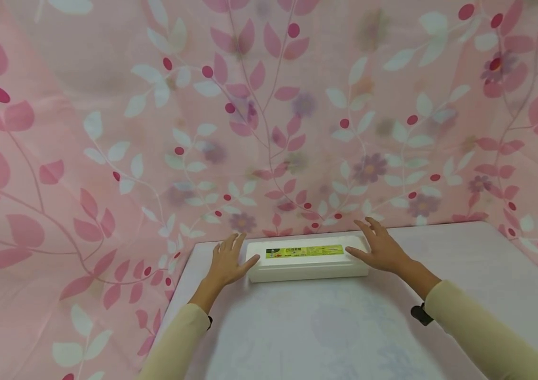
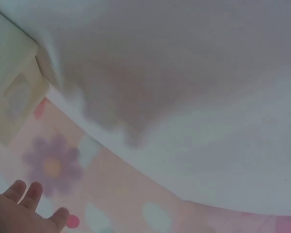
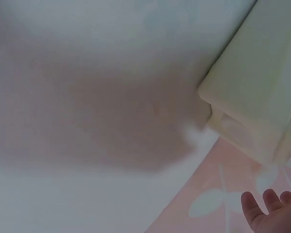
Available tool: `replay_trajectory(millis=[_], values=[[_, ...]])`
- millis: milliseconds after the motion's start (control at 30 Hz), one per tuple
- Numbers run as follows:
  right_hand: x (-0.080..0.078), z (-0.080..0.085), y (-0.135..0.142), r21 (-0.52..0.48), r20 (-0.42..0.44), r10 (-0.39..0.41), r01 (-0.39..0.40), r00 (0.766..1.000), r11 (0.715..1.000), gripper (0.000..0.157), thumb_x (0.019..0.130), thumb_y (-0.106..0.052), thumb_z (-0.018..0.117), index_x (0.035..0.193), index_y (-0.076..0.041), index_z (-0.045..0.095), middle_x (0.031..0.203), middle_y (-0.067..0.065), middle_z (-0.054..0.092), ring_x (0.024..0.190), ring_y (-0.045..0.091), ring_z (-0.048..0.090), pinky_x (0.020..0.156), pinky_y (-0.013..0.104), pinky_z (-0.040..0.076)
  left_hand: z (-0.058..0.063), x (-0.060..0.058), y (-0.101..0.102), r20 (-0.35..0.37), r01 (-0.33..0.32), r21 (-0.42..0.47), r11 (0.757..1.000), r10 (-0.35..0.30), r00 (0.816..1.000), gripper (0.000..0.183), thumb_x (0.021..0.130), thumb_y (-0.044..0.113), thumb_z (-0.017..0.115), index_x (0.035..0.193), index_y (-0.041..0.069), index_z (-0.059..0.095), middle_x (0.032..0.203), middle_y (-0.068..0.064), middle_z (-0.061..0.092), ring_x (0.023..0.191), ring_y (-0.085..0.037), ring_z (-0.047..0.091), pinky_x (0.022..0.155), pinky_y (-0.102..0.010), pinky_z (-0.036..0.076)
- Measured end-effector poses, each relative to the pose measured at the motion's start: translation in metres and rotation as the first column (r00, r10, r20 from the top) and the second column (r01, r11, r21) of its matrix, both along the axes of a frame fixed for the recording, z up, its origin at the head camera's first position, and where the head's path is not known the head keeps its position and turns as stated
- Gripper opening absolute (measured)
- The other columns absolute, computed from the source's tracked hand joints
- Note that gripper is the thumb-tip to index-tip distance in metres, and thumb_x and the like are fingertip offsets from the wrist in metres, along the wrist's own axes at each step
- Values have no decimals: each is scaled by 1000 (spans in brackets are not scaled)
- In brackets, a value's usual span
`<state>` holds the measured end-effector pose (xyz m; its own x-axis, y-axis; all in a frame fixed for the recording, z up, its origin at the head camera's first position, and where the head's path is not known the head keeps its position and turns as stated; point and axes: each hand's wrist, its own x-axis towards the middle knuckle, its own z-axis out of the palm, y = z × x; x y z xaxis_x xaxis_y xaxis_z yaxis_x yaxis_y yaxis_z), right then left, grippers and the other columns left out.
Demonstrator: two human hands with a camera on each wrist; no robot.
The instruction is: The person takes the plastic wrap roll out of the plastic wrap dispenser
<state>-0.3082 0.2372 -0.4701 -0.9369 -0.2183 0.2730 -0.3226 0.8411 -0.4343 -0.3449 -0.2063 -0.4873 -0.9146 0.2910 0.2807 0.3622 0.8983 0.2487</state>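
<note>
A long white box (image 1: 307,271) with a yellow-green label (image 1: 304,251) lies near the far edge of the white surface. My left hand (image 1: 227,265) is at the box's left end, fingers spread and the thumb reaching over its corner. At the opposite end, my right hand (image 1: 379,252) has its fingers extended, its thumb overlapping the label's right edge in the head view. The left wrist view catches the fingers (image 2: 33,194) apart from the box's end (image 2: 19,92). In the right wrist view, the fingers (image 3: 252,204) show just below the box's end (image 3: 237,131).
A white tabletop (image 1: 297,327) with faint pale-blue patterning extends toward me. Pink curtain-like fabric (image 1: 269,132) with leaves, berries and flowers hangs behind and on both sides. A dark strap piece (image 1: 422,314) shows at the right wrist.
</note>
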Motion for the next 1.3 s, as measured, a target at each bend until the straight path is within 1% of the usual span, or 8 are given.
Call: replay_trajectory(millis=[100,333,467,600,833,933,1033,1300], values=[[0,-2,-2,-3,31,3,-3,1000,1000,89,88,-61,63,153,-11,29,158,27,21,137,51,33,99,73,36,-1,0,2,30,9,14,1000,-10,999,85,89,70,51,155,23,29,156,-15,34,141,-40,35,111,-66,26],[-5,-12,-6,14,83,3,-4,997,1000,97,81,-68,66,153,-16,27,159,25,19,140,50,29,101,73,34,-3,0,5,115,32,48,998,-37,993,90,88,68,54,157,19,24,158,-16,29,143,-41,33,113,-68,20],[-5,-12,-8,11,82,21,-22,996,1000,99,78,-68,69,151,-15,29,155,27,24,136,52,32,99,74,35,-3,-3,6,176,53,116,992,-73,982,91,90,66,54,158,17,19,162,-16,22,146,-41,26,111,-69,25],[-6,-13,-8,19,95,38,-40,995,999,102,74,-70,71,150,-16,31,150,25,31,131,49,38,96,72,39,-3,-4,7,207,48,151,987,-79,975,93,89,68,53,159,19,16,162,-15,21,148,-38,24,113,-66,27],[-11,-20,-11,14,140,73,-76,987,997,112,71,-73,72,154,-12,28,152,27,31,132,49,40,96,71,40,-8,-4,6,248,24,186,982,-70,966,91,88,67,56,158,22,19,161,-16,23,145,-38,32,111,-66,29],[-12,-23,-11,10,147,67,-69,987,998,113,69,-71,75,154,-14,28,150,27,31,129,48,42,96,69,41,-12,-6,7,269,41,234,971,-105,957,93,87,64,61,158,18,21,161,-15,24,145,-37,31,112,-65,28],[-12,-23,-11,7,165,57,-59,985,998,115,65,-68,80,153,-15,29,148,25,32,123,44,47,94,66,44,-16,-8,8,290,76,310,948,-171,942,100,83,58,71,158,13,22,161,-14,24,147,-34,28,115,-61,27],[-18,-19,-10,41,230,61,-72,971,997,118,62,-62,84,153,-14,25,146,22,31,108,36,54,89,58,50,-17,-11,8,300,114,419,901,-256,919,120,62,38,94,156,12,24,155,-11,36,140,-28,36,117,-53,26]])
